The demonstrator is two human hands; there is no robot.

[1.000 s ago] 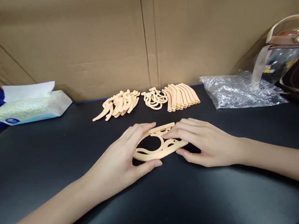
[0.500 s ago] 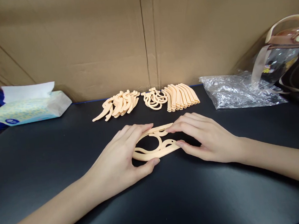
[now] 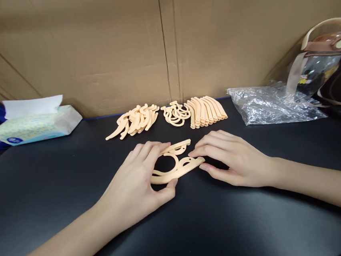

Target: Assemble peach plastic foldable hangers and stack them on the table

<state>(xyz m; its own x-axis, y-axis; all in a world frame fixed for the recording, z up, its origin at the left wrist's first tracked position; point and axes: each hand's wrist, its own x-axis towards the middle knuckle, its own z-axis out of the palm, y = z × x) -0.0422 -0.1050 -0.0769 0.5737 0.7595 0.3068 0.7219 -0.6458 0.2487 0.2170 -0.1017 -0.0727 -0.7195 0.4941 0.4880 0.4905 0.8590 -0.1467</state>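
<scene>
Item: peach plastic piece (image 3: 175,172), resting at the centre of the black surface (image 3: 198,230). Left hand (image 3: 136,181) grips its left end between thumb and fingers; right hand (image 3: 232,158) pinches its right tip. Similar peach parts (image 3: 205,109) lie in rows behind.

Peach plastic part (image 3: 174,166), swirly cutouts and all

A thin, flat, pale-orange piece is seen: a straight bar on top, a round loop in the middle, a long curved arm below, and a tiny hole near the right tip. It's laid almost flat in front of the row of matching pieces (image 3: 169,114), pinched at its ends by the left hand (image 3: 139,179) and right hand (image 3: 233,158).
</scene>
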